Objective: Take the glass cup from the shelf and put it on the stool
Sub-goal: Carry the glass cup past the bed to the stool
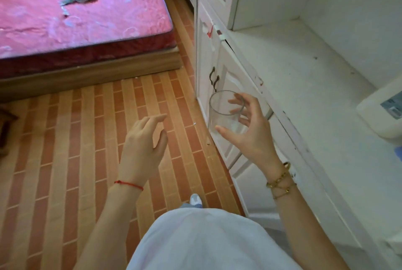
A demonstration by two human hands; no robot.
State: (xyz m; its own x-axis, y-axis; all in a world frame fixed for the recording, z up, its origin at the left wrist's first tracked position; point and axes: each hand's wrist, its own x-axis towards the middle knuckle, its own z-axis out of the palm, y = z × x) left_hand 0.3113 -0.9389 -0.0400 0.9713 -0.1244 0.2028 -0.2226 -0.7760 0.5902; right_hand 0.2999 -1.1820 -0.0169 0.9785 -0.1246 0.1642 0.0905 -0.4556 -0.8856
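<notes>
Right hand (245,132) grips the glass cup (225,110) upright, clear of the white shelf (304,69); our left hand (145,139) hangs open and empty. We judge the carry is under way; next we must find the stool, perhaps the dark wood at the left edge.

Head camera, one wide view, looking forward and steeply down from a standing person.

The lens sits above the person's white top (208,241), which fills the bottom edge, with both forearms reaching up into the middle of the picture, close to the camera. It faces along the tiled floor (65,150) toward the bed (82,17) at upper left, farther off. The white cabinet's shelf top (304,87) runs down the right side, near. Straight lines bow at the edges. No second view shares the scene.
</notes>
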